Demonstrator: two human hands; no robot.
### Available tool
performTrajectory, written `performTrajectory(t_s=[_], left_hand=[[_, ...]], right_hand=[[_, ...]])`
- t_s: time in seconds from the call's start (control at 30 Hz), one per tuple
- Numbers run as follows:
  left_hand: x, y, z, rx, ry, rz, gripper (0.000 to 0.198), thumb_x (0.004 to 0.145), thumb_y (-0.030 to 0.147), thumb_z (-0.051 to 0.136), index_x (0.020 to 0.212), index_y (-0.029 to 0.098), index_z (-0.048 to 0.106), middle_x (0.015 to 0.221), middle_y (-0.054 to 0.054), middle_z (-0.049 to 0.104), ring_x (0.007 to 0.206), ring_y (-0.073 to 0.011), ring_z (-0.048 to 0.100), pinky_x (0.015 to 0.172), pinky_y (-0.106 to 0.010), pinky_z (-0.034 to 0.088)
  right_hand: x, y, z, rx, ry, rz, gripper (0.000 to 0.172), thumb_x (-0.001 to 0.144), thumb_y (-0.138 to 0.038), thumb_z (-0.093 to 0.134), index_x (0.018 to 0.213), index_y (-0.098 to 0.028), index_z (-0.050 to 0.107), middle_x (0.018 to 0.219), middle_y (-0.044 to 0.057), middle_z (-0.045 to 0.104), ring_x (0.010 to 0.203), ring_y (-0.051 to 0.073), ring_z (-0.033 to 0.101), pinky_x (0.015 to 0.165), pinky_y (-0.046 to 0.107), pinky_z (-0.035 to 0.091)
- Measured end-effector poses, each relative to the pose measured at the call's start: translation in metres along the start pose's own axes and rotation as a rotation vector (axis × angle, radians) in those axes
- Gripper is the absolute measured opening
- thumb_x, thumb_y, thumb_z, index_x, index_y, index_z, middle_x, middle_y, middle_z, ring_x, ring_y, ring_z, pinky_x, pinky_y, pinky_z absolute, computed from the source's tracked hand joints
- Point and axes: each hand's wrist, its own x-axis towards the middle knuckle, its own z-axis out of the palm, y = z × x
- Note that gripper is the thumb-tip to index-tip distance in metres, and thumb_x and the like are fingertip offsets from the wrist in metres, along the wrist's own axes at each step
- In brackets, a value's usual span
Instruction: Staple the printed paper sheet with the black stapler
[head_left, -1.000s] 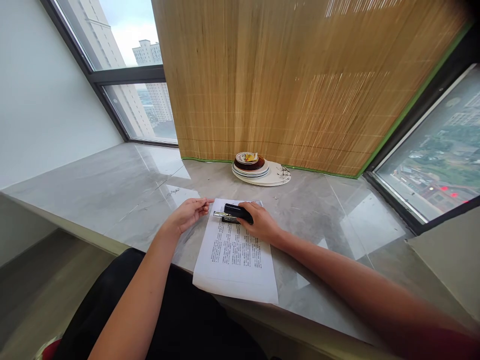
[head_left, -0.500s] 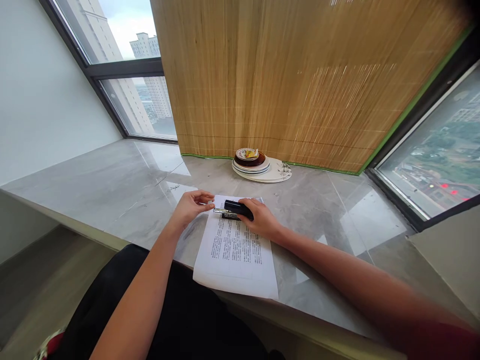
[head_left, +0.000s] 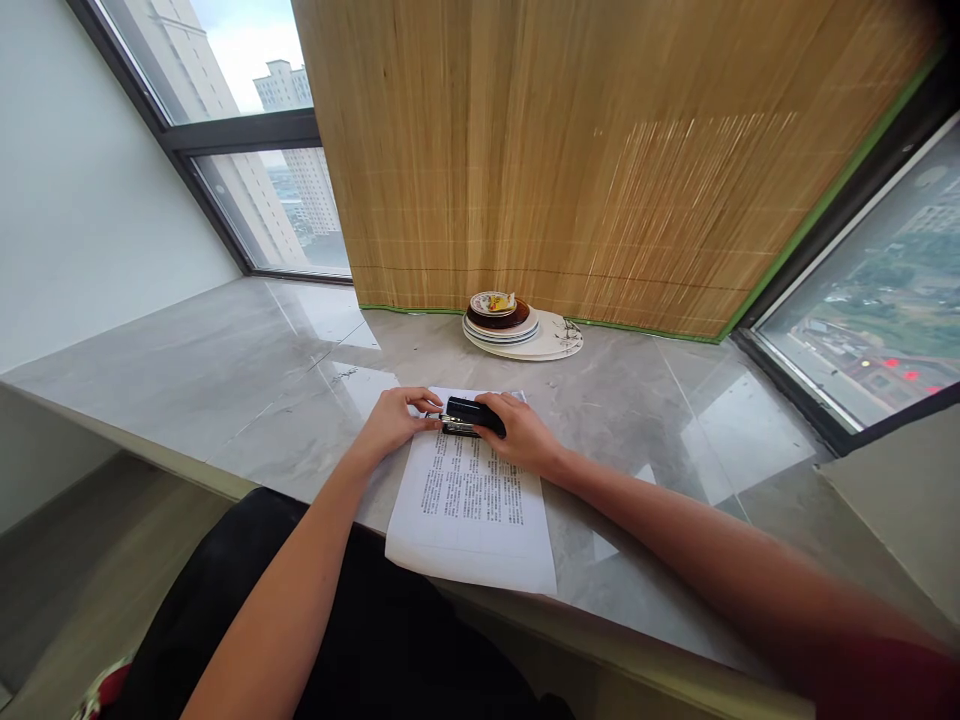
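A black stapler [head_left: 471,411] lies over the upper part of a printed sheet of paper [head_left: 472,540]. My right hand [head_left: 523,432] wraps round its right end, with the thumb low on the near side. At the other end, my left hand [head_left: 397,420] has thumb and fingers closed around the tip of the metal staple tray [head_left: 450,424]. Only a short length of that tray shows outside the black body. Whether staples sit in it cannot be made out. The paper lies flat, its near edge at the front of the ledge.
Behind the paper, a stack of plates [head_left: 499,325] stands on a flat oval board [head_left: 559,340]. The grey marble ledge [head_left: 247,370] runs between two windows. A bamboo blind [head_left: 525,150] hangs along the back, and my dark-clothed legs are below the front edge.
My left hand has moved right, toward the stapler. The metal tray that stuck out to the left has slid further into the body. My right hand stays on the stapler.
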Motion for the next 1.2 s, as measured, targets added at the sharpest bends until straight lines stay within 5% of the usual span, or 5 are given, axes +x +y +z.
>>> performTrajectory(t_s=[0.77,1.2], left_hand=[[0.004,-0.008,0.000,-0.048,-0.084,0.024,0.029,0.071,0.031,0.085,0.099,0.022,0.080,0.100,-0.007,0.079,0.089,-0.0237,0.069,0.079,-0.035,0.049],[-0.003,0.003,-0.009,0.015,-0.070,0.181,0.008,0.079,0.027,0.079,0.086,0.024,0.083,0.097,-0.005,0.079,0.091,-0.0252,0.071,0.092,-0.039,0.051]], right_hand=[[0.000,0.001,0.000,0.001,-0.008,0.007,0.037,0.093,-0.023,0.067,0.128,-0.023,0.058,0.117,0.010,0.069,0.108,0.028,0.062,0.093,0.041,0.051],[0.001,-0.001,-0.002,0.004,-0.012,0.009,0.034,0.093,-0.024,0.067,0.127,-0.023,0.059,0.118,0.010,0.070,0.108,0.028,0.062,0.094,0.042,0.051]])
